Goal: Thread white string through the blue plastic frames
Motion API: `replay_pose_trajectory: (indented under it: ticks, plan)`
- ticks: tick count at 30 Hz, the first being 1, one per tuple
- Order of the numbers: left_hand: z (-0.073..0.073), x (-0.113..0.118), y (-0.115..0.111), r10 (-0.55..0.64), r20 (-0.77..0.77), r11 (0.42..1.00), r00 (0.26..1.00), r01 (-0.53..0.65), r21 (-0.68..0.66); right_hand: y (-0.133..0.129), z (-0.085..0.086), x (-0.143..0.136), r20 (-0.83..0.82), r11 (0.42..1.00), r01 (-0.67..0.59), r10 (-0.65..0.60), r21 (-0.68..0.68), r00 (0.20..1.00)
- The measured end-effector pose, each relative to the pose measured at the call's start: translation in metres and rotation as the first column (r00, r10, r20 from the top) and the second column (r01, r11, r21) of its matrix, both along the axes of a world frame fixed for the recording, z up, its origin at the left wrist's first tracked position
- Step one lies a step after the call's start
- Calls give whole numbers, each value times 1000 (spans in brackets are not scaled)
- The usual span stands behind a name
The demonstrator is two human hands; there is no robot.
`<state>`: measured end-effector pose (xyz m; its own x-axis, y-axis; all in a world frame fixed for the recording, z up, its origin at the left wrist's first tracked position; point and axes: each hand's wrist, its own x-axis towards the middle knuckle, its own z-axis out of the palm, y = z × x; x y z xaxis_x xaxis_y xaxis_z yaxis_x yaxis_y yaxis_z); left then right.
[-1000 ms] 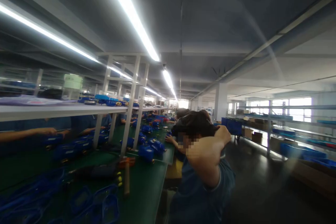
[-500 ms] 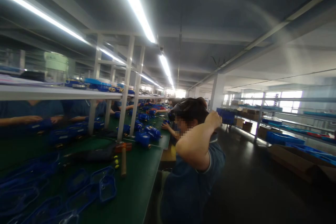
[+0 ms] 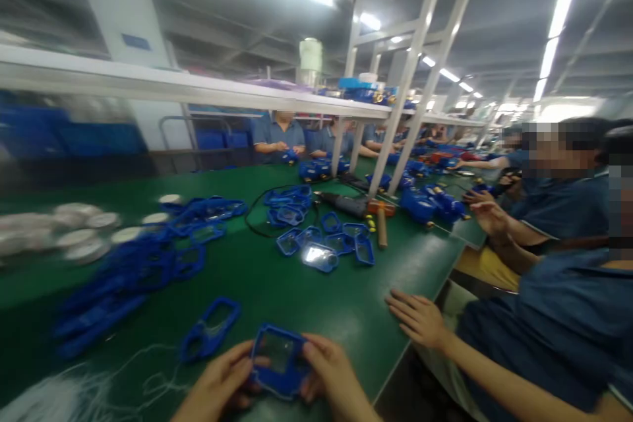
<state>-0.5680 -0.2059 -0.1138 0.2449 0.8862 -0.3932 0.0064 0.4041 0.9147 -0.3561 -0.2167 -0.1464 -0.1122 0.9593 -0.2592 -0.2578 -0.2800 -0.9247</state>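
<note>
A blue plastic frame (image 3: pixel 289 382) with a see-through middle is held over the near edge of the bench, low in the head view. My left hand (image 3: pixel 225 376) grips its left side, and my right hand (image 3: pixel 333 369) has the thumb on its right side; both are closed on it. Just left of it another blue frame (image 3: pixel 210 330) lies flat on the green table. White string (image 3: pixel 59 395) is heaped in the lower left corner, with loose strands trailing toward my left hand.
Blue frames (image 3: pixel 138 264) are piled at left beside white spools (image 3: pixel 84 244). More frames (image 3: pixel 321 256) lie mid-table near a power tool (image 3: pixel 346 203) and a hammer (image 3: pixel 382 224). A co-worker's hand (image 3: pixel 420 320) rests on the table edge at right. A shelf (image 3: pixel 198 89) spans above.
The view has swung left and down toward the table. Both my hands and the held blue frame have come into sight. The nearest co-worker's raised arm is no longer seen up.
</note>
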Motion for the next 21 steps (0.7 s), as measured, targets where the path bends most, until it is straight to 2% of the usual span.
replay_pose_trajectory:
  ticks: [2,4,7,11,14,18,21]
  plan:
    - [-1,-2,2,-41,34,997,999,39,61,0,-3,0,-43,997,24,-28,-79,999]
    - [-1,1,6,-75,0,992,997,75,102,1,1,5,-55,996,-17,12,-90,998]
    - [2,6,9,-96,-134,976,986,119,180,1,5,9,-49,995,-69,65,-78,997]
    - [13,10,8,-68,-327,918,942,187,349,2,-1,8,-40,994,-93,90,-65,995]
    - [19,10,8,-65,-407,901,911,229,368,5,-7,8,-4,995,-76,76,-64,997]
    - [21,6,9,-192,-215,938,957,244,247,7,-6,15,1,996,-69,69,-49,998]
    - [17,2,9,-204,-35,970,978,207,128,8,-1,19,-47,996,-80,78,-44,996]
